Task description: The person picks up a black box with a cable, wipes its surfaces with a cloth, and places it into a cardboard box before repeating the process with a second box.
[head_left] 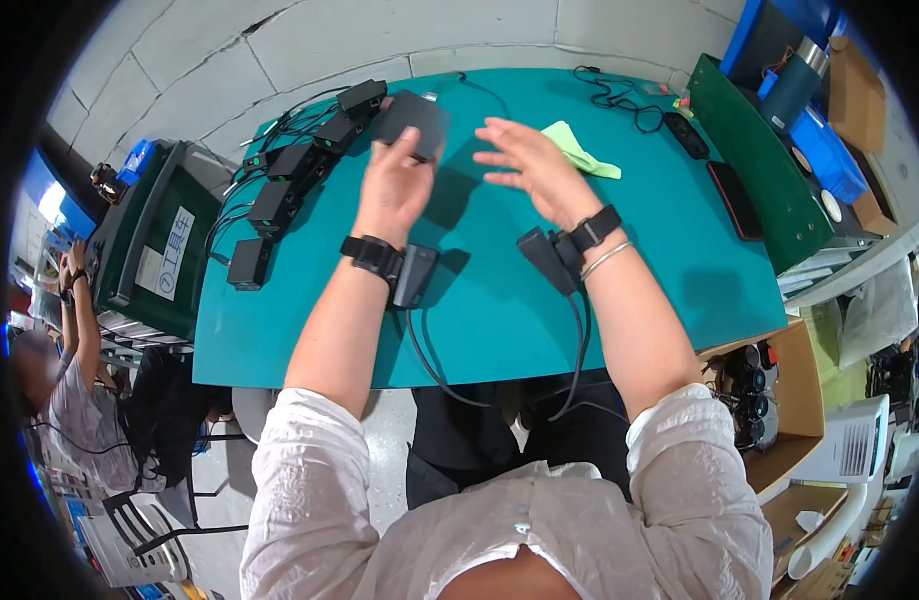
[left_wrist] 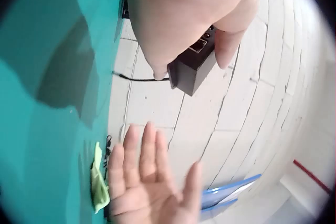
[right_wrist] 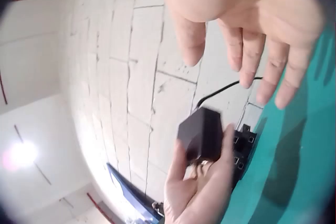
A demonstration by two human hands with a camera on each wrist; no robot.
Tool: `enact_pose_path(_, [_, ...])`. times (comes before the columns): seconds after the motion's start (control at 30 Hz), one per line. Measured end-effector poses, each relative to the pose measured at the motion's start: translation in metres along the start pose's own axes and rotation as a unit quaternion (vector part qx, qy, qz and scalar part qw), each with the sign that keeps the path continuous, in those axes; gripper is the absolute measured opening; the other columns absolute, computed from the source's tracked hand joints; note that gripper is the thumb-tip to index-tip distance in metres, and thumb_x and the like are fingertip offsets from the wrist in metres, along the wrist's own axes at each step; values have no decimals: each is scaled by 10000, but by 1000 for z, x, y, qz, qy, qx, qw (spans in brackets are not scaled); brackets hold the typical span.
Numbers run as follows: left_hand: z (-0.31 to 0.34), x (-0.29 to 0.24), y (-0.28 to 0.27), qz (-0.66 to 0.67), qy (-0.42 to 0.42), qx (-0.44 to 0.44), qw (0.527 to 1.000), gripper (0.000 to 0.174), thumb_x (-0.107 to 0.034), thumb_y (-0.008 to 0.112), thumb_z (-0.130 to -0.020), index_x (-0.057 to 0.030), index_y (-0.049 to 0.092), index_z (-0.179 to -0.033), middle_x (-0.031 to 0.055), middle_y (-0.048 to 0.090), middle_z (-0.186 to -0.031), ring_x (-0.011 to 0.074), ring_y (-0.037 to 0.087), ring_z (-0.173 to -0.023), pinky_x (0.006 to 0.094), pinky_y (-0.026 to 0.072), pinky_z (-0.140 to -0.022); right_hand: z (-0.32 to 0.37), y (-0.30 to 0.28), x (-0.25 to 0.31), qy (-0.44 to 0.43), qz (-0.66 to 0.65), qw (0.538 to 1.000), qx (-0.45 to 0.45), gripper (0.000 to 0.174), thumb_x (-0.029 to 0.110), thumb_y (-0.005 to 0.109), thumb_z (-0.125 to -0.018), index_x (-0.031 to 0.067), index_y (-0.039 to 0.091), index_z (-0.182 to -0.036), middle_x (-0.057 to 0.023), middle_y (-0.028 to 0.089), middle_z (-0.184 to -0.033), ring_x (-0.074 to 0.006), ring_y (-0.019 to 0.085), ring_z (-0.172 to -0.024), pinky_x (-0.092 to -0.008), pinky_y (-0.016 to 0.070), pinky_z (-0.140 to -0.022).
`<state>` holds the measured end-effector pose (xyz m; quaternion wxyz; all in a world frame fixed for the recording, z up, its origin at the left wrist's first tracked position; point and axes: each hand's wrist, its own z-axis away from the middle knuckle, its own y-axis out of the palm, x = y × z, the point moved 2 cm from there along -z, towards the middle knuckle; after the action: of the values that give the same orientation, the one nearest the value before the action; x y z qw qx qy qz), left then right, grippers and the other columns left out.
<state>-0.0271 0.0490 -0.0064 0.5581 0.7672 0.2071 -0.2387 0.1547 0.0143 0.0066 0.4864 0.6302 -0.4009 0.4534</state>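
My left hand (head_left: 397, 190) holds a small black box with ports (head_left: 415, 122) above the table, gripping it between thumb and fingers. In the left wrist view, a port and round sockets show on one face of this box (left_wrist: 193, 71), and a black cable appears beside it. The right wrist view shows the box (right_wrist: 201, 134) between the left thumb and fingers. Apart from it, my right hand (head_left: 542, 172) hovers palm inward with fingers extended, holding nothing. Several similar black boxes (head_left: 274, 208) with cables stand in a slanting row left of my left hand.
The teal table (head_left: 499, 340) meets a white block wall (head_left: 499, 35). A light green cloth (head_left: 581, 152) lies beyond my right hand. At right are a black power strip (head_left: 685, 136), a dark flat phone-like object (head_left: 735, 200) and a green shelf (head_left: 739, 150). Another person (head_left: 74, 400) is at left.
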Motion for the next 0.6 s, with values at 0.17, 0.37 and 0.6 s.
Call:
enact_pose_path(0.17, [20,33,28,-162,-127,94,974,520,-48,492,-933,-26,270,-1404,112,417,-1343,214,417,-1235,360,374,-995,11,28,-8,45,83,994,-49,704,568,562,-854,20,413,-1269,-121,510,-1226,-230,485,-1136,-413,412,-922])
enact_pose_path(0.37, [18,35,23,-278,-147,176,933,585,3,474,-905,8,230,-1437,128,355,-1409,218,391,-1268,360,375,-1011,-2,-4,-21,108,-78,989,-58,508,525,564,-873,118,477,-1165,-44,551,-1034,-174,568,-905,-391,486,-781])
enact_pose_path(0.6, [2,3,-4,-220,-164,9,962,408,-104,515,-925,37,430,-1298,124,545,-1231,194,571,-911,322,476,-783,6,-28,23,20,11,994,107,583,254,706,-820,51,458,-1307,-63,536,-1146,-184,599,-956,-292,479,-791])
